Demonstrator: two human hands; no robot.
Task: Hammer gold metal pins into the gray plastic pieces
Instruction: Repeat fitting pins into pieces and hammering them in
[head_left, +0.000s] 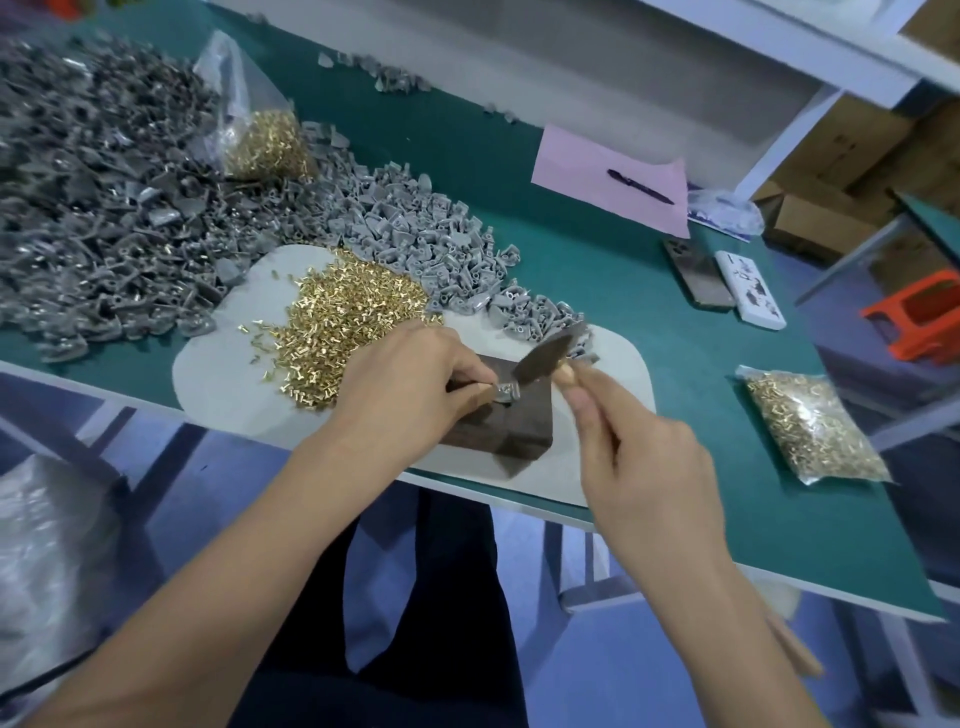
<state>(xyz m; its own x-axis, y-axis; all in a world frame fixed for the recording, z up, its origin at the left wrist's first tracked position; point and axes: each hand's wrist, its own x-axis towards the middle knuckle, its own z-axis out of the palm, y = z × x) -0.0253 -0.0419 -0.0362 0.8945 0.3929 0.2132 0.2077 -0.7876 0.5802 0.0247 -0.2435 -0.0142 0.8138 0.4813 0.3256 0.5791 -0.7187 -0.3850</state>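
My left hand (410, 387) pinches one small gray plastic piece (506, 391) and holds it down on a dark metal block (506, 434). My right hand (636, 462) grips the wooden handle of a small hammer (548, 358); its blurred dark head hangs just above and to the right of the piece. Loose gold pins (343, 322) lie heaped on a pale mat (218, 374) to the left of my left hand. A large heap of gray plastic pieces (436, 234) spreads behind the mat.
A darker heap of gray pieces (93, 208) fills the table's left. One bag of gold pins (265, 140) stands at the back, another bag (813, 426) lies at the right. Pink paper with a pen (639, 186), a phone (696, 275) and a white box (748, 288) lie beyond.
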